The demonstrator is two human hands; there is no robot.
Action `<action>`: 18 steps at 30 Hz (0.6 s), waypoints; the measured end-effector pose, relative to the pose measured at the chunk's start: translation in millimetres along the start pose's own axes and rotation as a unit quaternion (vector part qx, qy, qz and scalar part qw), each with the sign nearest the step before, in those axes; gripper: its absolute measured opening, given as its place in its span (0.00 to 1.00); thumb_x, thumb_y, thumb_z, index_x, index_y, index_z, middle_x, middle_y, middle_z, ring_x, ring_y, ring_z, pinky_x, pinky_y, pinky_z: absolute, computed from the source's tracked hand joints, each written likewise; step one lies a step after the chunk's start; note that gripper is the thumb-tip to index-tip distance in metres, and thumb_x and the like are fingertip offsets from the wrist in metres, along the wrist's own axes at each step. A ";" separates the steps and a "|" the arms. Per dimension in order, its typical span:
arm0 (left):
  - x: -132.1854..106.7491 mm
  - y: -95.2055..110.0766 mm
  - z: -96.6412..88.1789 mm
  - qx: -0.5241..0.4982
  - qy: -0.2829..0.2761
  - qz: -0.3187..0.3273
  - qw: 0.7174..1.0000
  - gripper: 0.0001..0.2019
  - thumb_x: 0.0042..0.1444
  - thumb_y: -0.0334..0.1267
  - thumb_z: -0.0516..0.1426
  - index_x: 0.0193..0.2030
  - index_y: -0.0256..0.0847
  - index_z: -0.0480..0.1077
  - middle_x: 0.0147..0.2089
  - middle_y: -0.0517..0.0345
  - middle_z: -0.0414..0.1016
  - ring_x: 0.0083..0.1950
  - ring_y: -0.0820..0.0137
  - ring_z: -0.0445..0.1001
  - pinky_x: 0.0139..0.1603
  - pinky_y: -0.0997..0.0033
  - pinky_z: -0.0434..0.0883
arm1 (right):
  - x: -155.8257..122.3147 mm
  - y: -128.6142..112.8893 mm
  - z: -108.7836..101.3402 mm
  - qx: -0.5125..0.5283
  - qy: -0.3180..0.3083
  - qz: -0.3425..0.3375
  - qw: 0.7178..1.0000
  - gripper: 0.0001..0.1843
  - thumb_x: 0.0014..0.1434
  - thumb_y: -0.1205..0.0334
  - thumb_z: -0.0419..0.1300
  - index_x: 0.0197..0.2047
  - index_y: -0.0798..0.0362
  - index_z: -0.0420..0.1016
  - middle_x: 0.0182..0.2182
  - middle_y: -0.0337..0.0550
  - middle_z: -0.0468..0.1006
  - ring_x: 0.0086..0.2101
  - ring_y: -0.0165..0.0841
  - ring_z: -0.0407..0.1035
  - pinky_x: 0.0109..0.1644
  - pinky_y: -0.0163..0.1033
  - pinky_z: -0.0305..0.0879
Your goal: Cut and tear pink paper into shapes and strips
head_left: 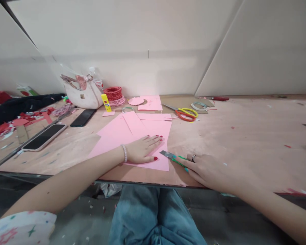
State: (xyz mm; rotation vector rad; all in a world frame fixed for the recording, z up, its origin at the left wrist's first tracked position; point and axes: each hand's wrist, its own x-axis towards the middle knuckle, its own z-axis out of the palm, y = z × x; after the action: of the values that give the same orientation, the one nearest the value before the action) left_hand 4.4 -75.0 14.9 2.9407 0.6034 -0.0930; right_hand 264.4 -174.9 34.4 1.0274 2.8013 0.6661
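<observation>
My left hand (142, 149) lies flat with spread fingers on a large sheet of pink paper (155, 131), pressing it to the wooden tabletop (219, 136). Other pink strips overlap the sheet's far part. My right hand (206, 168) is shut on a green craft knife (178, 162). Its metal blade (166, 154) points left and reaches the sheet's right edge, close to my left fingertips.
Farther back lie scissors with yellow and red handles (186, 114), a yellow glue stick (106, 102), and a scalloped pink paper circle (136, 101). Several red paper scraps (20, 119) sit left, beside two phones (44, 136). A white handbag (81, 92) stands against the wall.
</observation>
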 end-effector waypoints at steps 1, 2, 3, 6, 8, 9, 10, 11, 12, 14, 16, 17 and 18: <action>0.0 -0.6 0.5 -0.001 0.001 0.000 1.000 0.34 0.63 0.54 0.38 0.69 0.34 0.35 0.70 0.49 0.34 0.70 0.62 0.34 0.67 0.55 0.41 | 1.3 0.9 -2.8 -0.004 -0.004 0.002 1.000 0.32 0.58 0.72 0.46 0.66 0.52 0.48 0.22 0.38 0.70 0.17 0.29 0.57 0.22 0.38 0.37; -0.1 -1.1 0.9 -0.001 0.002 0.001 1.000 0.34 0.63 0.54 0.39 0.69 0.34 0.35 0.70 0.49 0.34 0.70 0.62 0.34 0.67 0.56 0.41 | 2.8 2.0 -5.2 -0.006 -0.008 0.004 1.000 0.32 0.58 0.71 0.45 0.66 0.51 0.48 0.22 0.38 0.71 0.17 0.29 0.57 0.22 0.38 0.37; -0.2 -1.5 1.1 -0.002 0.001 0.003 1.000 0.34 0.63 0.54 0.39 0.69 0.34 0.36 0.70 0.48 0.34 0.70 0.62 0.34 0.67 0.56 0.41 | 4.4 3.4 -6.9 -0.004 -0.013 0.004 1.000 0.32 0.58 0.70 0.46 0.66 0.50 0.49 0.22 0.38 0.71 0.17 0.29 0.57 0.22 0.38 0.36; -0.5 -2.1 1.1 -0.003 -0.002 0.003 1.000 0.34 0.63 0.54 0.38 0.69 0.35 0.36 0.70 0.48 0.35 0.70 0.62 0.36 0.67 0.56 0.40 | 8.6 8.7 -6.8 0.016 -0.027 0.006 0.999 0.33 0.58 0.68 0.46 0.66 0.47 0.48 0.22 0.37 0.71 0.18 0.29 0.59 0.22 0.37 0.38; -0.7 -1.8 0.9 -0.003 -0.003 0.002 1.000 0.34 0.63 0.54 0.38 0.69 0.36 0.36 0.70 0.48 0.35 0.70 0.62 0.36 0.67 0.56 0.39 | 9.3 12.8 -2.9 0.030 -0.020 0.007 0.999 0.32 0.58 0.68 0.46 0.66 0.46 0.48 0.22 0.37 0.71 0.18 0.29 0.59 0.22 0.37 0.40; -0.8 -1.6 0.8 -0.002 -0.003 0.002 1.000 0.34 0.63 0.54 0.38 0.69 0.36 0.36 0.70 0.49 0.35 0.70 0.62 0.36 0.67 0.56 0.39 | 8.8 14.8 -0.2 0.035 -0.013 0.005 0.999 0.32 0.58 0.68 0.46 0.66 0.45 0.48 0.23 0.38 0.71 0.18 0.29 0.59 0.22 0.37 0.41; -0.8 -1.4 0.7 -0.001 -0.002 0.001 1.000 0.34 0.63 0.54 0.39 0.69 0.36 0.36 0.70 0.49 0.35 0.70 0.62 0.35 0.67 0.56 0.39 | 7.7 16.8 2.7 0.039 -0.007 0.001 0.999 0.32 0.58 0.68 0.45 0.66 0.45 0.48 0.24 0.38 0.72 0.18 0.29 0.59 0.22 0.36 0.42; -0.7 -1.2 0.7 -0.001 -0.001 0.000 1.000 0.34 0.63 0.54 0.39 0.69 0.36 0.36 0.70 0.49 0.35 0.70 0.62 0.35 0.67 0.56 0.39 | 6.3 18.6 5.5 0.043 -0.003 -0.003 0.999 0.32 0.58 0.68 0.45 0.66 0.45 0.48 0.24 0.38 0.72 0.19 0.29 0.60 0.22 0.36 0.42; -0.7 -1.1 0.6 0.000 0.000 0.000 1.000 0.34 0.63 0.54 0.39 0.69 0.36 0.37 0.70 0.49 0.35 0.70 0.62 0.36 0.67 0.56 0.40 | 4.8 20.2 8.2 0.045 -0.001 -0.004 0.999 0.32 0.58 0.67 0.45 0.66 0.45 0.48 0.24 0.38 0.72 0.19 0.29 0.60 0.23 0.36 0.43; -0.6 -1.1 0.7 0.001 0.000 -0.002 1.000 0.34 0.63 0.54 0.38 0.69 0.35 0.37 0.70 0.49 0.35 0.70 0.62 0.36 0.67 0.57 0.39 | 2.6 22.8 12.9 0.054 -0.004 -0.001 0.999 0.31 0.59 0.67 0.44 0.66 0.44 0.49 0.24 0.38 0.72 0.20 0.29 0.61 0.23 0.35 0.44; -0.4 -1.4 1.0 0.002 -0.002 -0.001 1.000 0.34 0.63 0.54 0.38 0.69 0.35 0.37 0.70 0.49 0.35 0.70 0.63 0.35 0.67 0.57 0.39 | 2.9 24.4 16.1 0.066 -0.010 0.007 0.998 0.30 0.60 0.67 0.43 0.66 0.43 0.50 0.25 0.39 0.73 0.21 0.29 0.62 0.24 0.34 0.46; -0.3 -1.6 1.3 0.002 -0.002 0.000 1.000 0.34 0.63 0.54 0.38 0.69 0.35 0.37 0.70 0.49 0.35 0.70 0.63 0.35 0.67 0.58 0.38 | 4.1 25.0 17.1 0.071 -0.014 0.010 0.997 0.29 0.61 0.66 0.43 0.65 0.43 0.51 0.26 0.40 0.73 0.21 0.30 0.62 0.24 0.34 0.47; -0.2 -1.7 1.7 0.001 -0.002 0.001 1.000 0.34 0.63 0.54 0.38 0.69 0.35 0.37 0.70 0.49 0.35 0.70 0.63 0.35 0.67 0.58 0.38 | 5.9 25.6 17.6 0.076 -0.017 0.011 0.997 0.29 0.61 0.66 0.43 0.65 0.42 0.51 0.27 0.40 0.74 0.22 0.30 0.63 0.25 0.35 0.48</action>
State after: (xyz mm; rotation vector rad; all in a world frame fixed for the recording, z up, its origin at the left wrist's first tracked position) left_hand 3.5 -73.8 13.0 2.9418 0.6011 -0.1003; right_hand 279.1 -147.2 29.9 1.0834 2.8515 0.4366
